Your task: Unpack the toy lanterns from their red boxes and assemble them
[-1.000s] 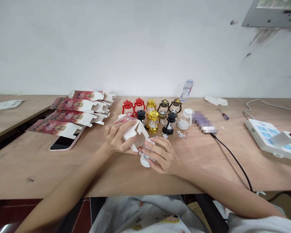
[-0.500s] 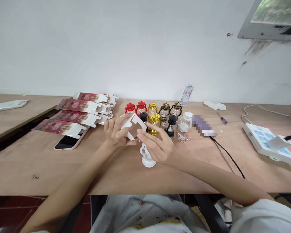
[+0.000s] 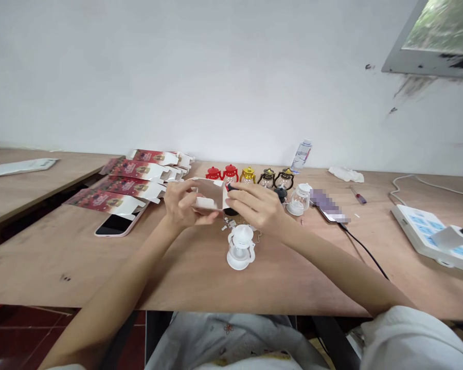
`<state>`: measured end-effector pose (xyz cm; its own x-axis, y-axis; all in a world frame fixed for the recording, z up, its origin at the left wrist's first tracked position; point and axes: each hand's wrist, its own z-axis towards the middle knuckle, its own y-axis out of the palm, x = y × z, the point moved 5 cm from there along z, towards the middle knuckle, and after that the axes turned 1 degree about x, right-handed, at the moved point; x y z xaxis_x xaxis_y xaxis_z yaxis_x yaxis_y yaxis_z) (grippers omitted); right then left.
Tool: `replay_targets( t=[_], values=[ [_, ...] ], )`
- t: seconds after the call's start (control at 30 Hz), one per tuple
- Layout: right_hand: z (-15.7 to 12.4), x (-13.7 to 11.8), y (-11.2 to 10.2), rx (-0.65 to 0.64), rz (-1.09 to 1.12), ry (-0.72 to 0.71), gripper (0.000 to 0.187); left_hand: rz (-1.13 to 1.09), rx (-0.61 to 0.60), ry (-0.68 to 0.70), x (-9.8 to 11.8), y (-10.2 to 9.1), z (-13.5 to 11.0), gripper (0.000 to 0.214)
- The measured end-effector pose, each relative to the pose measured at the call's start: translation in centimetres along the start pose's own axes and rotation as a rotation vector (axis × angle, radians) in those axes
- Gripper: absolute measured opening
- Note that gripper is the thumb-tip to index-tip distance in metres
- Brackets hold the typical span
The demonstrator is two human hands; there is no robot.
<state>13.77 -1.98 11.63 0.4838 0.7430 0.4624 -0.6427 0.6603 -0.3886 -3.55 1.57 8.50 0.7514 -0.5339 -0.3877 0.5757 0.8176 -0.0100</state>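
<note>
My left hand (image 3: 179, 205) grips a small cardboard box (image 3: 209, 190), thumb below and fingers over its left side. The box's white inside and an open end face me. Against its right side lie the fingers of my right hand (image 3: 260, 208), closed on that wall; a bit of red print shows beside them. Just below the hands a white miniature lantern (image 3: 241, 247) stands upright on the table. Small white and metal bits (image 3: 228, 224) lie behind it, partly hidden by my right hand.
Behind my hands stand red lanterns (image 3: 230, 172), a gold lantern (image 3: 248, 174), dark lanterns (image 3: 284, 179) and another white lantern (image 3: 299, 199). Flattened red boxes (image 3: 104, 201) overlap a phone (image 3: 116, 224) at left. A bottle (image 3: 302, 155), screwdriver (image 3: 358, 195) and power strip (image 3: 428, 234) are at right.
The box has turned so its open end faces me more squarely. My right hand has shifted up and right, uncovering the front white lantern. The camera view has moved slightly.
</note>
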Motion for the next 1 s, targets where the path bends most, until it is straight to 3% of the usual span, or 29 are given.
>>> replay_targets(
  t=[0.27, 0.47, 0.63, 0.8, 1.0],
  values=[
    [-1.1, 2.0, -0.2, 0.216, -0.049, -0.008, 0.014, -0.066, 0.115, 0.072, -0.3, -0.6, 1.0, 0.054],
    [-1.4, 2.8, 0.4, 0.288, -0.005, 0.069, 0.017, -0.136, -0.018, 0.109, 0.1, -0.3, 1.8, 0.047],
    [-1.7, 3.3, 1.0, 0.301, 0.103, 0.209, 0.016, -0.164, -0.07, 0.17, 1.5, -0.5, 2.0, 0.035],
    [-1.8, 3.5, 1.5, 0.329, 0.234, 0.317, 0.018, -0.239, -0.01, 0.253, 2.5, -0.8, 2.7, 0.033],
    [-1.2, 2.9, 2.0, 0.281, 0.25, 0.426, 0.021, -0.154, 0.096, 0.365, 2.7, -1.0, 2.8, 0.036]
  ],
)
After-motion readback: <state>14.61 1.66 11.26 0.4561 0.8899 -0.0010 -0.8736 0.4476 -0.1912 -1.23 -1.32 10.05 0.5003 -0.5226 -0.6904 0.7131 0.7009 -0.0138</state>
